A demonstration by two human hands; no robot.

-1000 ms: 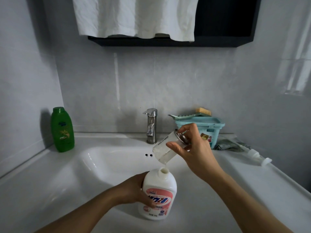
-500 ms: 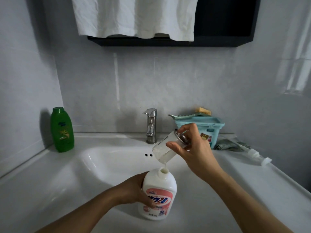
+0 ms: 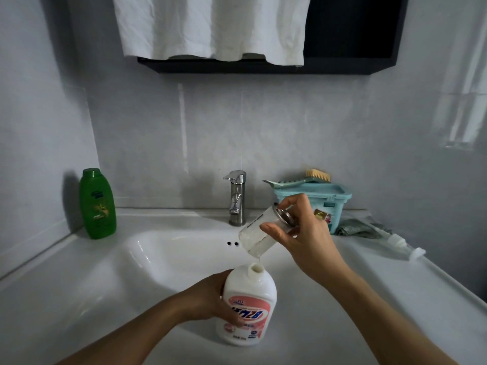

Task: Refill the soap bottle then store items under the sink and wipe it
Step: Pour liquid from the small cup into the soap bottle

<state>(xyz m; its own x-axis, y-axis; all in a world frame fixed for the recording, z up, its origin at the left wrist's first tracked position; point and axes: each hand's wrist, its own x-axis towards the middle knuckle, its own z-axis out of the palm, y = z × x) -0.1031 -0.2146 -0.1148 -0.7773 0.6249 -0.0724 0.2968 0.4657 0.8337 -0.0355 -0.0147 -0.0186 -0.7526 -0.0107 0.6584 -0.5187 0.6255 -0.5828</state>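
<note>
So we had the white soap bottle [image 3: 247, 306] standing upright at the near edge of the sink basin [image 3: 158, 259], cap off, label facing us upside down. Our left hand [image 3: 210, 299] was wrapped around its left side, fingers curled behind it to keep it steady. Our right hand [image 3: 305, 233] gripped a small clear bottle [image 3: 257, 230] between thumb and fingers, tipped mouth-down right above the white bottle's open neck, its metal end pointing up and to the right. A thin thread of liquid ran from it into the neck.

The rest of the counter: a faucet [image 3: 237, 196] at the far side of the basin, a green bottle [image 3: 98, 204] in the far left corner, and a teal box [image 3: 329, 204] on the far right with a scrub brush [image 3: 303, 179] lying on top. Just right of the box sat a crumpled cloth [image 3: 358, 227], and a white pump head [image 3: 400, 245] lay on its side. Up top, a white towel [image 3: 210, 25] hung over a dark shelf [image 3: 342, 35].
</note>
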